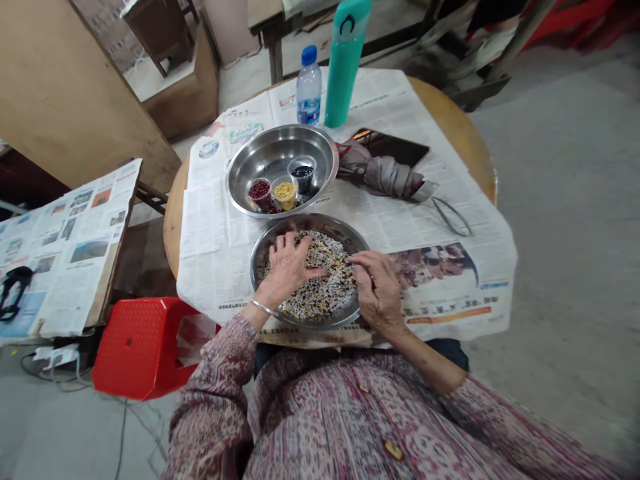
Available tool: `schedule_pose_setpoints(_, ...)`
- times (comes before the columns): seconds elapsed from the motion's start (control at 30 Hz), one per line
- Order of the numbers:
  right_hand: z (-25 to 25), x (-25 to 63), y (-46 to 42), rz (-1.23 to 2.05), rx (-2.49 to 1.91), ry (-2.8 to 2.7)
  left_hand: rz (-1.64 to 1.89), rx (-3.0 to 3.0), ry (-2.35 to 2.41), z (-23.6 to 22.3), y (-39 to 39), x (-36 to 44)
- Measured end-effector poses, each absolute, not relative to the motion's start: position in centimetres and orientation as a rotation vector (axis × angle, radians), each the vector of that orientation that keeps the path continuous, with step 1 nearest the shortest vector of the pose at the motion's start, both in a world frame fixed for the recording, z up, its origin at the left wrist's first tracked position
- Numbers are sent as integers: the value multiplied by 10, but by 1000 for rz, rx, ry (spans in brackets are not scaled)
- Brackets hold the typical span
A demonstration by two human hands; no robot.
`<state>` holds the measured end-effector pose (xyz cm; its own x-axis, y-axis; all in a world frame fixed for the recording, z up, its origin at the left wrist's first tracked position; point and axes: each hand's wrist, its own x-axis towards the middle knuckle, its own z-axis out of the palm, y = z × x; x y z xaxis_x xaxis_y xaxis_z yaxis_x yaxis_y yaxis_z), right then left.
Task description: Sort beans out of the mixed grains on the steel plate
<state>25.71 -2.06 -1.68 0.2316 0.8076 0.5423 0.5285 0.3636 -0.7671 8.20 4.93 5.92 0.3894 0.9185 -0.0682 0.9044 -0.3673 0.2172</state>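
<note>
A steel bowl in front of me holds a mix of white grains and dark red, black and yellow beans. My left hand, a bracelet at its wrist, is inside the bowl's left side with fingers spread over the mix. At the right rim, my right hand is curled, thumb and index fingertip close together; anything between them is too small to make out. Behind stands a larger steel basin with three small plastic cups: red beans, yellow beans and black beans.
Newspaper covers the round table. A water bottle and a teal flask stand at the back. A folded umbrella and a dark phone-like slab lie right of the basin. A red stool stands left.
</note>
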Motion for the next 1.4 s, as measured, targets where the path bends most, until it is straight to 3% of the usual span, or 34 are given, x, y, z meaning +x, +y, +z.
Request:
schedule_pose_setpoints(0.33, -16, 256, -20, 295, -1298, -1420, 142, 2362, 1115, 56, 5, 74)
schedule_pose_setpoints(0.53, -18, 257, -20, 273, -1302, -1437, 15, 2648, 842, 54, -9, 83)
schedule_pose_setpoints(0.93, -18, 257, -20, 267, -1300, -1437, 92, 2523, 1691, 59, 19, 50)
schedule_pose_setpoints(1.4, -19, 257, -20, 281, -1303, -1434, -27, 2409, 1257, 62, 32, 84)
